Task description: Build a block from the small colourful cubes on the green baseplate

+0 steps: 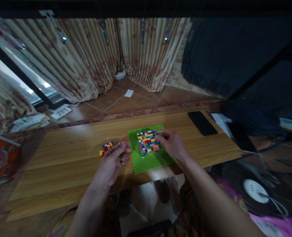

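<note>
A green studded baseplate [148, 161] lies on the wooden table [69, 154]. A square block of many-coloured small bricks [148, 142] stands on it. My right hand [172, 143] rests at the block's right edge, fingers curled and pinched against its top corner. My left hand [112, 163] hovers left of the baseplate, fingers curled over a small pile of loose coloured bricks [109, 147]; whether it holds a brick I cannot make out.
A black phone [202, 122] lies at the table's back right. A dark bag [249, 118] and papers sit at the right end. Curtains [86, 56] hang behind. An orange box [1, 156] lies on the floor at left.
</note>
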`<action>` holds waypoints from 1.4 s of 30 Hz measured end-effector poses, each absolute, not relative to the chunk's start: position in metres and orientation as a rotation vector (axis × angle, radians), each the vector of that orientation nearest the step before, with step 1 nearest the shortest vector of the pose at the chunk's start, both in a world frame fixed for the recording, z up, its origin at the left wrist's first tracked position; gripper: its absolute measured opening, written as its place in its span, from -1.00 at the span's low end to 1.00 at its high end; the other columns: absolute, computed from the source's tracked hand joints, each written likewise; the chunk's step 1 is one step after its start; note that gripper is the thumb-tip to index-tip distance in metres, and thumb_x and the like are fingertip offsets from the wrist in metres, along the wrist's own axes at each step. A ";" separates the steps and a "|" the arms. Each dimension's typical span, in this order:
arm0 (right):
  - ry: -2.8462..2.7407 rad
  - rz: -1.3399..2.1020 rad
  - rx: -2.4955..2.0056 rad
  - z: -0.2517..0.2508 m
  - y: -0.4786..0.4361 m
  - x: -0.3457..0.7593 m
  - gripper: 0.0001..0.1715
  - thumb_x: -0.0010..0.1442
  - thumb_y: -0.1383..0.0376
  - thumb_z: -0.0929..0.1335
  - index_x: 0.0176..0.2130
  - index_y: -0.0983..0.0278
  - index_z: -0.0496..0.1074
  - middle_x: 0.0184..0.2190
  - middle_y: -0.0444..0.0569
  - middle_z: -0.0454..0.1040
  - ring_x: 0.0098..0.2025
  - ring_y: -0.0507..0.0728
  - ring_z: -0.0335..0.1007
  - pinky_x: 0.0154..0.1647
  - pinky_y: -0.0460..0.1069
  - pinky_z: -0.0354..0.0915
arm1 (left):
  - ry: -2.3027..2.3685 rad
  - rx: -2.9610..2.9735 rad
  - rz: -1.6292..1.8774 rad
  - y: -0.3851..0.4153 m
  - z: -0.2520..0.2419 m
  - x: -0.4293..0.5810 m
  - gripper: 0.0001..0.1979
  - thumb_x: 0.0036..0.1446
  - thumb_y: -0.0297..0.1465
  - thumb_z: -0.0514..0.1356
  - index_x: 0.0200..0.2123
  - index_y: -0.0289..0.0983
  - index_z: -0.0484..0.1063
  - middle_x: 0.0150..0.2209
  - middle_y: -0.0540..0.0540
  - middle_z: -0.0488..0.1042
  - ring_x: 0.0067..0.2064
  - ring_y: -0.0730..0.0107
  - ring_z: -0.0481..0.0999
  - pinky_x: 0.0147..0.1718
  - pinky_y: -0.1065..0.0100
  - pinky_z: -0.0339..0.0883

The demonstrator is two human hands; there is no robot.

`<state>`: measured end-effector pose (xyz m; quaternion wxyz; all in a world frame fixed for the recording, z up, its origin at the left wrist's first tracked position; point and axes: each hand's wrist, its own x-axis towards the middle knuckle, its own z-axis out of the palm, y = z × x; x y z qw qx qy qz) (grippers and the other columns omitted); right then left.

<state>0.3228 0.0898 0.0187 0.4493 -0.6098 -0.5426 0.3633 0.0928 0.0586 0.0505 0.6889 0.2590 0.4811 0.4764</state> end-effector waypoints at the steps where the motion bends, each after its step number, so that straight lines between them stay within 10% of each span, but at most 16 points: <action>1: -1.330 0.906 -1.507 0.019 0.090 0.322 -0.70 0.04 0.14 0.39 -0.27 0.29 0.51 -0.53 -0.12 0.48 -0.49 0.04 0.36 -0.47 -0.07 0.25 | 1.081 0.579 1.066 0.058 0.051 0.093 -0.74 -0.07 -0.35 0.36 -0.28 -0.36 0.55 -0.43 -0.07 0.52 -0.54 0.63 0.30 -0.55 0.51 0.21; 15: -1.389 0.881 -1.494 0.012 0.091 0.322 -0.65 0.06 0.14 0.38 -0.17 0.28 0.48 -0.50 -0.13 0.45 -0.47 0.05 0.37 -0.45 -0.07 0.26 | 1.038 0.509 1.093 0.059 0.050 0.097 -0.74 0.00 -0.32 0.32 -0.26 -0.38 0.54 -0.42 -0.06 0.49 -0.49 0.60 0.35 -0.53 0.54 0.23; 25: -1.610 0.489 -1.333 0.042 0.060 0.296 -0.76 0.26 0.17 0.26 -0.23 0.16 0.49 -0.30 -0.05 0.54 -0.29 0.11 0.45 -0.24 0.04 0.35 | 0.769 0.336 1.104 0.063 0.055 0.105 -0.53 0.17 -0.06 0.10 -0.18 -0.37 0.50 -0.16 -0.27 0.53 -0.09 0.25 0.51 -0.05 0.28 0.37; 42: -1.748 0.605 -1.151 0.037 0.045 0.239 -0.88 0.23 0.30 0.32 -0.28 0.15 0.48 -0.28 -0.06 0.46 -0.19 0.10 0.42 -0.15 0.03 0.36 | 0.672 0.515 1.198 0.049 0.061 0.120 -0.52 0.10 -0.05 0.17 -0.05 -0.26 0.48 0.04 -0.20 0.45 0.16 0.15 0.34 0.13 0.23 0.20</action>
